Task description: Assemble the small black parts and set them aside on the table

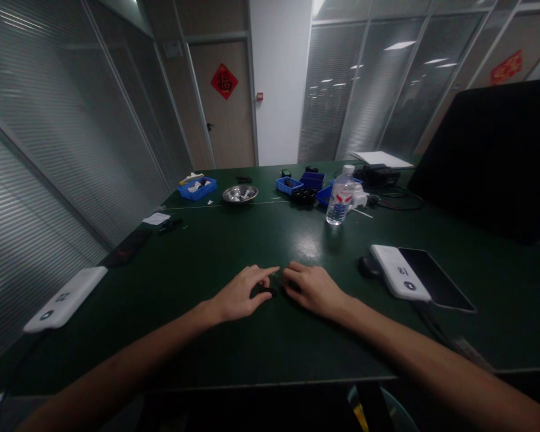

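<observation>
Along the left edge of the green table point(261, 234) lies a white power bank point(67, 300) with a dark cable at its near end, and beyond it a dark flat object point(128, 247) rests on the same edge. Farther on, a white paper point(156, 219) sits by that edge, small black items just beside it. Near the far left corner stands a blue basket point(202, 194) holding pale pieces, then a metal bowl point(240, 200) with white bits inside. Toward the middle of the near edge, the left hand point(240, 294) points its index finger rightward, thumb apart and other fingers bent; a small black object point(272, 292) is at the thumb tip, though whether it is pinched I cannot tell. Toward the far edge are a smaller blue basket point(288, 190) and a black bundle point(303, 197). The right hand point(312, 289) rests with fingers curled down, just beside that black object; its fingertips are hidden, so I cannot tell what they grip. Behind it to the right stands an upright water bottle point(339, 201). Toward the right edge come a second power bank point(400, 273), a dark tablet point(436, 279) against it, and a large black panel point(495, 156).
</observation>
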Available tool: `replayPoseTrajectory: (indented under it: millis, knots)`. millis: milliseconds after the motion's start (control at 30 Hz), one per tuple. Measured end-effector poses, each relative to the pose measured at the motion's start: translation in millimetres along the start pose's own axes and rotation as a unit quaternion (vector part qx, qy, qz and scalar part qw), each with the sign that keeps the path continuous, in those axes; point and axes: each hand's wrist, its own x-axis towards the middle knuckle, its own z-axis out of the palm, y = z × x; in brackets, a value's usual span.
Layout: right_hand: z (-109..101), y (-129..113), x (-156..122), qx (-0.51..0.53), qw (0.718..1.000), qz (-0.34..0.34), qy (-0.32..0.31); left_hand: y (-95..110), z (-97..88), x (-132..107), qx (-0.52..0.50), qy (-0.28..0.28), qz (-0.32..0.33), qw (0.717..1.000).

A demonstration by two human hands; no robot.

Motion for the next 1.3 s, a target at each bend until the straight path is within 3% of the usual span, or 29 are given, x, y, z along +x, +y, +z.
replayPoseTrajectory:
  millis: [167,333,500,667,800,967,1067,1167,1300]
  knots:
    - [-8.3,11.0,-0.8,-0.042,0.997,0.069,-0.006,0.8,-5.4,-1.3,-0.007,-0.012,-0.018,1.0]
    - [-13.0,14.7,-1.6,-0.044,0.99,0.131,-0.023,2.8,-17.0,-1.0,0.027,-0.039,0.011,0.999]
    - [-11.9,11.8,-1.5,-0.015,0.99,0.137,-0.027,-8.0,-26.9,0.0,0.051,-0.014,0.006,0.999]
    - [-11.1,11.8,-1.2,0.002,0.99,0.14,-0.025,-13.9,-23.8,0.7,-0.007,0.0,0.0,1.0]
    - [-9.4,13.0,-1.0,0.005,0.99,0.142,-0.018,-17.9,-24.6,14.6,-0.036,0.015,-0.033,0.999]
    - [-6.7,13.7,-0.5,0.006,0.989,0.149,-0.014,-29.9,-32.1,47.5,-0.018,-0.098,0.004,0.995]
    - [-6.9,13.5,-0.6,0.007,0.989,0.148,-0.014,-34.2,-33.2,57.1,-0.017,-0.126,-0.03,0.991]
    - [-7.9,13.8,-1.0,0.008,0.99,0.143,-0.015,-34.9,-31.9,54.4,-0.035,-0.112,-0.078,0.99]
    - [-8.8,14.3,-2.5,0.017,0.99,0.139,-0.01,-34.8,-31.5,39.6,-0.028,-0.058,-0.05,0.997]
